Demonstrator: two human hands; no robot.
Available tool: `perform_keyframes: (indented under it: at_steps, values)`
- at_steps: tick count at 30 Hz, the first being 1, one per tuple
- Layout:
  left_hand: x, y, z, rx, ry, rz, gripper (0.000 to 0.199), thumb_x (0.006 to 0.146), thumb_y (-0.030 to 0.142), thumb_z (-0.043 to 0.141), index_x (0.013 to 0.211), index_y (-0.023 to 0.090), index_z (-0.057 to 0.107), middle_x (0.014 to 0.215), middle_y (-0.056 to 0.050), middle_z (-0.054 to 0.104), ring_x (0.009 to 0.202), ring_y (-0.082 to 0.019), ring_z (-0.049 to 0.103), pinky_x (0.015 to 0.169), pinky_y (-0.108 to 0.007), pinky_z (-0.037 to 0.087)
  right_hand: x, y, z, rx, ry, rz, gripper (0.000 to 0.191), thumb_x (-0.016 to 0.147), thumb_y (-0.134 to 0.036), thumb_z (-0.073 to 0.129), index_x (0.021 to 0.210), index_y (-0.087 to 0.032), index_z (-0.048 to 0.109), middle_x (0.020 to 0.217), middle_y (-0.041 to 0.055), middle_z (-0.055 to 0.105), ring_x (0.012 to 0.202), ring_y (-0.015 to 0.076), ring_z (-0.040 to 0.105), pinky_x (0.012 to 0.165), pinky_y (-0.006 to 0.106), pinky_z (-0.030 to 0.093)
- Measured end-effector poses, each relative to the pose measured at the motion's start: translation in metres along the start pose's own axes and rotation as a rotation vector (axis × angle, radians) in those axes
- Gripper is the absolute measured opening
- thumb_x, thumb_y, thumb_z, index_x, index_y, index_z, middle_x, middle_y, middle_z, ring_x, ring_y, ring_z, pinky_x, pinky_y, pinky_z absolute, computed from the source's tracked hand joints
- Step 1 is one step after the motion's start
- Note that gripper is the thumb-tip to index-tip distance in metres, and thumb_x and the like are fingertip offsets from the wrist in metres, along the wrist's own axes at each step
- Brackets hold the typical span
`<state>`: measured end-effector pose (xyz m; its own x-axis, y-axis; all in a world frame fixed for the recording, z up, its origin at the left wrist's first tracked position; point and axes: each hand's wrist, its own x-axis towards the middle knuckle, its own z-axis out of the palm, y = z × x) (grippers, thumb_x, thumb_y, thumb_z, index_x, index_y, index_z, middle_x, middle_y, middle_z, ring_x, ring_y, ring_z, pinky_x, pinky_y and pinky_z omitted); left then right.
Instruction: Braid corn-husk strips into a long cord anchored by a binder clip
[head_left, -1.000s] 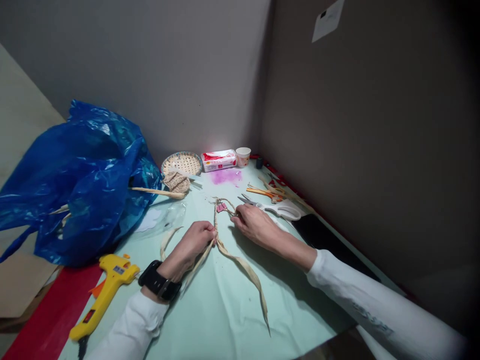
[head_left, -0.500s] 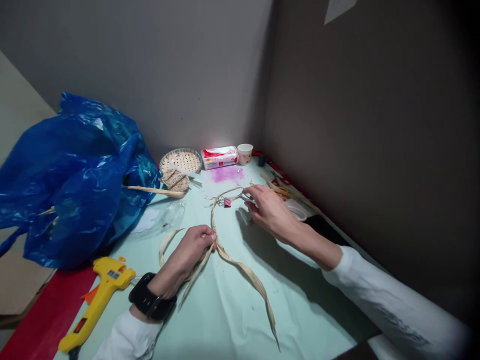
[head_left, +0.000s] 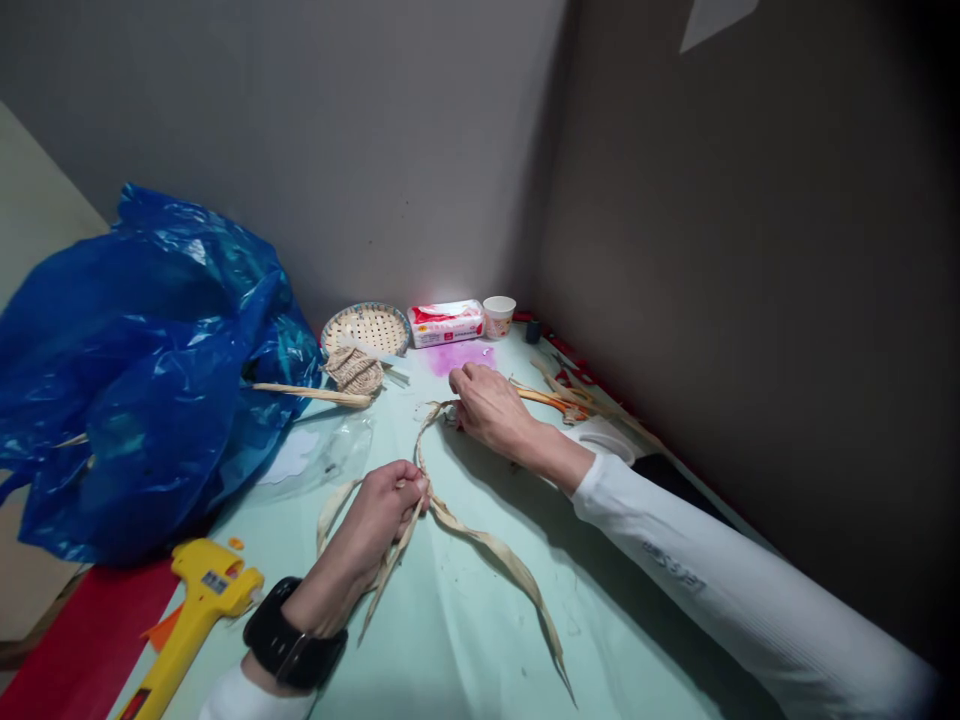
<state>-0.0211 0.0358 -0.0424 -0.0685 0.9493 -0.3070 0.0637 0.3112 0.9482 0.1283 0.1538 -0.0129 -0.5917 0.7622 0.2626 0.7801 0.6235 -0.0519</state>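
My left hand [head_left: 394, 500] pinches a thin braid of dry, pale husk strips [head_left: 421, 440] where the plaiting ends. Loose strips spread from its fingertips toward me; one long, twisted husk strip [head_left: 510, 560] trails to the right across the cloth. At the far end of the braid, where it curves right, my right hand [head_left: 491, 405] has its fingers curled around it. That hand covers most of the binder clip on this end, so the exact grip there is partly hidden.
A yellow glue gun [head_left: 199, 610] lies front left, beneath a bulky blue plastic bag [head_left: 150, 380]. Behind are a twine ball [head_left: 354, 371], a woven basket [head_left: 367, 328], a tissue pack [head_left: 448, 323] and a paper cup [head_left: 499, 316]. Orange-handled scissors [head_left: 547, 398] and a white tape roll [head_left: 604, 440] lie right.
My right hand has moved left along the curved end of the braid and now covers the pink binder clip. My left hand keeps its pinch. The view has shifted slightly.
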Motion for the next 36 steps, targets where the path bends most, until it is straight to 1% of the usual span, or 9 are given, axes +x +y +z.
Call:
perform_keyframes:
  at_steps: [4, 7, 10, 14, 18, 22, 27, 31, 36]
  values:
    - [0.000, 0.004, 0.000, -0.020, 0.023, 0.008, 0.025, 0.070, 0.038, 0.063, 0.067, 0.019, 0.048, 0.048, 0.009, 0.042, 0.041, -0.005, 0.024, 0.041, -0.020, 0.014, -0.008, -0.002, 0.001, -0.034, 0.003, -0.019, 0.020, 0.092, -0.015, 0.044, 0.106, -0.012, 0.058, 0.110, 0.0160, 0.057, 0.103, 0.0290, 0.047, 0.084, 0.036, 0.036]
    - [-0.002, 0.007, -0.002, -0.025, 0.049, 0.029, 0.026, 0.070, 0.040, 0.064, 0.068, 0.018, 0.049, 0.049, 0.009, 0.042, 0.042, -0.005, 0.026, 0.042, -0.019, 0.016, -0.011, -0.004, 0.008, -0.047, -0.023, -0.006, 0.023, 0.096, -0.024, 0.043, 0.107, -0.011, 0.058, 0.106, 0.0170, 0.059, 0.100, 0.0287, 0.052, 0.082, 0.037, 0.040]
    - [-0.003, 0.009, -0.003, -0.027, 0.067, 0.057, 0.026, 0.069, 0.040, 0.065, 0.070, 0.018, 0.051, 0.055, 0.007, 0.049, 0.043, -0.005, 0.030, 0.043, -0.019, 0.018, -0.009, -0.005, 0.019, -0.050, -0.085, 0.014, 0.025, 0.094, -0.032, 0.053, 0.105, -0.011, 0.061, 0.102, 0.0131, 0.062, 0.095, 0.0251, 0.058, 0.079, 0.037, 0.047]
    - [-0.002, 0.010, -0.001, -0.032, 0.062, 0.075, 0.028, 0.068, 0.042, 0.065, 0.070, 0.019, 0.050, 0.056, 0.006, 0.051, 0.043, -0.005, 0.030, 0.043, -0.019, 0.019, -0.003, -0.003, 0.025, -0.041, -0.112, 0.023, 0.025, 0.093, -0.033, 0.057, 0.110, -0.014, 0.060, 0.110, 0.0074, 0.062, 0.095, 0.0195, 0.062, 0.082, 0.039, 0.052]
    - [-0.002, 0.010, 0.001, -0.036, 0.060, 0.091, 0.028, 0.068, 0.042, 0.065, 0.068, 0.019, 0.050, 0.054, 0.006, 0.050, 0.042, -0.006, 0.030, 0.043, -0.020, 0.019, -0.001, 0.002, 0.014, 0.011, -0.066, -0.043, 0.016, 0.094, -0.019, 0.051, 0.104, -0.015, 0.063, 0.108, 0.0088, 0.062, 0.098, 0.0209, 0.057, 0.083, 0.035, 0.047]
    - [-0.004, 0.012, 0.000, -0.041, 0.058, 0.098, 0.028, 0.068, 0.042, 0.065, 0.067, 0.019, 0.050, 0.050, 0.008, 0.045, 0.041, -0.006, 0.028, 0.042, -0.020, 0.017, -0.005, 0.007, 0.005, 0.102, -0.017, -0.111, 0.023, 0.091, -0.009, 0.046, 0.099, -0.018, 0.066, 0.107, 0.0090, 0.062, 0.100, 0.0205, 0.051, 0.080, 0.028, 0.041]
    - [-0.004, 0.010, 0.000, -0.047, 0.046, 0.104, 0.027, 0.070, 0.041, 0.065, 0.068, 0.019, 0.050, 0.051, 0.008, 0.046, 0.042, -0.006, 0.029, 0.043, -0.019, 0.018, -0.008, 0.008, 0.016, 0.224, 0.062, -0.099, 0.031, 0.090, -0.003, 0.042, 0.101, -0.017, 0.067, 0.103, 0.0088, 0.065, 0.096, 0.0197, 0.049, 0.083, 0.028, 0.038]
    - [-0.002, 0.007, 0.000, -0.041, 0.041, 0.122, 0.026, 0.072, 0.040, 0.064, 0.070, 0.019, 0.049, 0.056, 0.006, 0.050, 0.044, -0.006, 0.031, 0.043, -0.019, 0.020, -0.003, 0.003, 0.023, 0.335, 0.113, -0.093, 0.034, 0.088, -0.001, 0.043, 0.105, -0.017, 0.068, 0.106, 0.0089, 0.067, 0.099, 0.0201, 0.050, 0.086, 0.028, 0.039]
    - [-0.001, 0.005, -0.002, -0.013, 0.051, 0.146, 0.025, 0.073, 0.040, 0.062, 0.068, 0.019, 0.049, 0.055, 0.007, 0.046, 0.043, -0.006, 0.030, 0.043, -0.020, 0.020, -0.005, -0.003, 0.008, 0.510, 0.180, -0.015, 0.036, 0.093, -0.009, 0.040, 0.120, -0.016, 0.062, 0.111, 0.0079, 0.069, 0.100, 0.0173, 0.057, 0.087, 0.026, 0.041]
